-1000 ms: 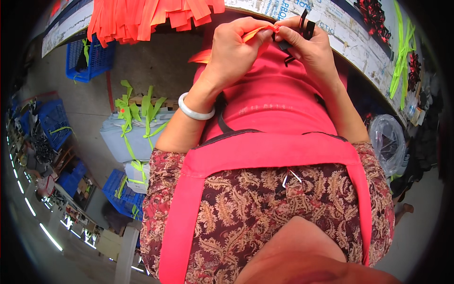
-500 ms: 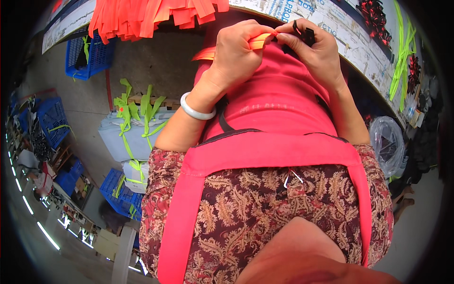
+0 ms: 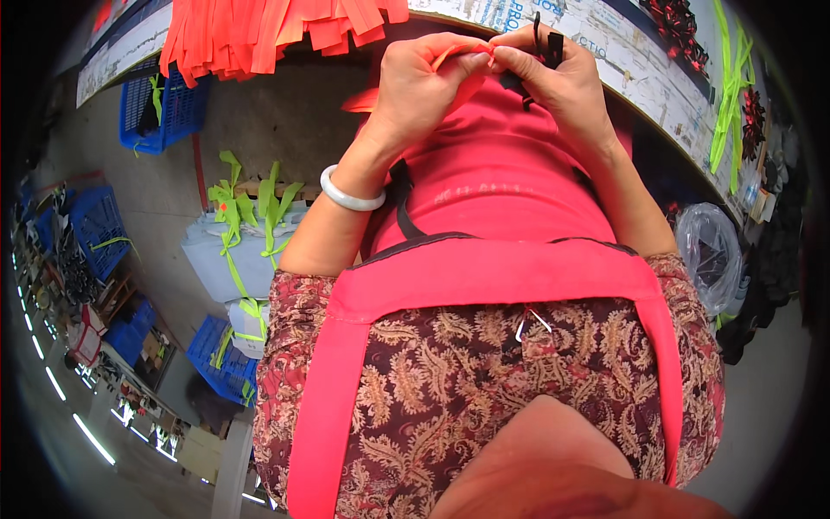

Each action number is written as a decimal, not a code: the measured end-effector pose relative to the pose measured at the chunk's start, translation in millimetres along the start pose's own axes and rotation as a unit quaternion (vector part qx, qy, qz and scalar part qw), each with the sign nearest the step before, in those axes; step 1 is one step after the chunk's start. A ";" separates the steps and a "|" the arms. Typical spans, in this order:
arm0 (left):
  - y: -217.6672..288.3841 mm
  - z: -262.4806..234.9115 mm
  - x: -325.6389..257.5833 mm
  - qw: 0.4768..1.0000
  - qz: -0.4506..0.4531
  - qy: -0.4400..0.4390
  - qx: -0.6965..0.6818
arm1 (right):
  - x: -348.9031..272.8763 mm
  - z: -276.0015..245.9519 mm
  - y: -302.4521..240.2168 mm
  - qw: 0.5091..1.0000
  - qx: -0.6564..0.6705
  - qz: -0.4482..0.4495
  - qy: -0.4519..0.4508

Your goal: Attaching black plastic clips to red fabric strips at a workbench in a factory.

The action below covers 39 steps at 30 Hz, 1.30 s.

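1. The orange strap sits up near the workbench edge, pinched between both our hands.
2. Left hand grips its end; right hand holds strap plus a black clip.
3. Looks like we're mid-threading, so next needs steady fingertip aim.
4. More orange strips hang nearby.

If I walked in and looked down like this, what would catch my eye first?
Most likely the two hands meeting at the top: the left hand and right hand pinch a thin orange strip between their fingertips, the right also gripping a small black tool. A heap of orange strips hangs off the workbench edge at upper left.
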<state>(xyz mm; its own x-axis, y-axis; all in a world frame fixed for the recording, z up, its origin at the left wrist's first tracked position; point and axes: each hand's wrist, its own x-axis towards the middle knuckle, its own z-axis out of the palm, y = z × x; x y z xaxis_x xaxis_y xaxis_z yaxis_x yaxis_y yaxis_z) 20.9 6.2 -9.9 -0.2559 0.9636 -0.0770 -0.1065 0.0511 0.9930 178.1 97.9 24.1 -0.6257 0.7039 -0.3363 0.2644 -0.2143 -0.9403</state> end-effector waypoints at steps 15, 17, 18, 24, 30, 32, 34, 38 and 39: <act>6.9 -18.5 0.8 0.997 0.017 0.014 -0.073 | -20.9 -0.1 -13.1 0.955 -0.127 -0.255 -0.081; 8.6 -20.2 -0.9 0.990 -0.023 0.015 -0.140 | -27.2 -7.1 -24.2 0.976 -0.004 -0.174 -0.132; 9.9 -20.8 -1.6 0.989 -0.024 0.011 -0.144 | -22.2 -11.3 -23.4 0.987 0.013 -0.123 -0.103; 16.3 -17.8 -2.8 0.989 -0.016 -0.011 -0.145 | 1.0 3.1 8.0 0.996 0.071 0.036 -0.042; 24.7 -33.2 -5.5 0.997 -0.034 -0.033 -0.069 | 4.2 10.0 -2.5 0.988 0.074 -0.131 -0.022; 17.8 -30.7 -4.1 0.999 0.031 0.019 -0.001 | 10.2 12.0 2.1 0.948 -0.078 -0.305 -0.034; 13.5 -28.4 -4.1 0.999 0.008 0.028 -0.031 | 8.6 15.7 3.1 0.954 -0.055 -0.285 -0.079; 22.0 -29.8 -3.5 0.988 -0.078 0.003 -0.131 | 2.7 10.6 1.4 0.995 0.010 -0.082 -0.048; 21.7 -28.9 -3.7 0.979 -0.099 -0.018 -0.176 | 2.6 9.0 0.8 0.996 0.011 -0.080 -0.049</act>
<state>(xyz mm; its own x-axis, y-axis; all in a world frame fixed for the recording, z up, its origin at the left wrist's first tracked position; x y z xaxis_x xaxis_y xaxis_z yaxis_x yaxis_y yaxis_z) -8.2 -3.8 9.4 -0.1642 0.9529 -0.2550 -0.4776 0.1494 0.8658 170.1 93.5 22.0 -0.7271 0.6614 -0.1841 0.1401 -0.1195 -0.9829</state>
